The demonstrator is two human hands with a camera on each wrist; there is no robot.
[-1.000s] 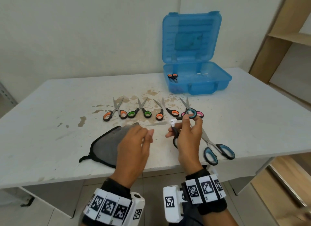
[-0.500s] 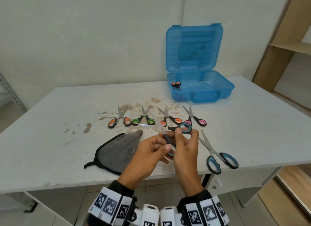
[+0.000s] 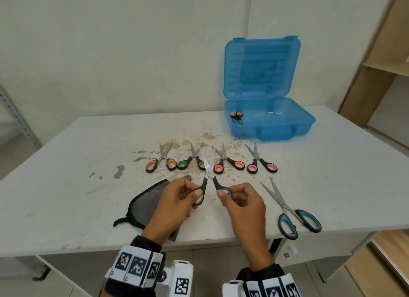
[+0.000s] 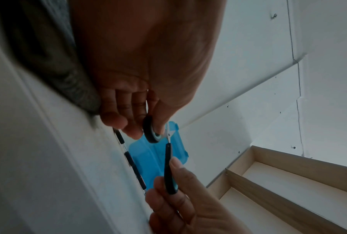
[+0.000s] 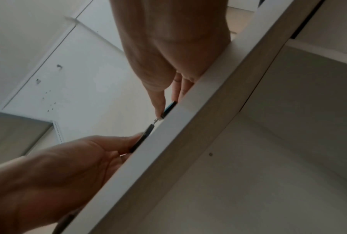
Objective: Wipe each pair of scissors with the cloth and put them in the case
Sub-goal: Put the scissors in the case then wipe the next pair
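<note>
At nine o'clock of the hands the grey cloth [image 3: 147, 204] lies flat on the table [image 3: 66, 186], untouched, so the wiping of this pair looks not yet begun. The left hand [image 3: 174, 202] pinches one loop of the small teal-handled scissors [image 3: 209, 181]; the right hand [image 3: 240, 200] pinches the other, handles spread, blades pointing to twelve. Next, one hand likely must free itself for the cloth. At one o'clock the open blue case [image 3: 269, 126] holds one pair. The blades blur in glare.

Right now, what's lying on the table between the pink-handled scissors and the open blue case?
Nothing lies there: in the head view the stretch from the pink-handled scissors to the blue case is bare table, marked only with brown stains.
</note>
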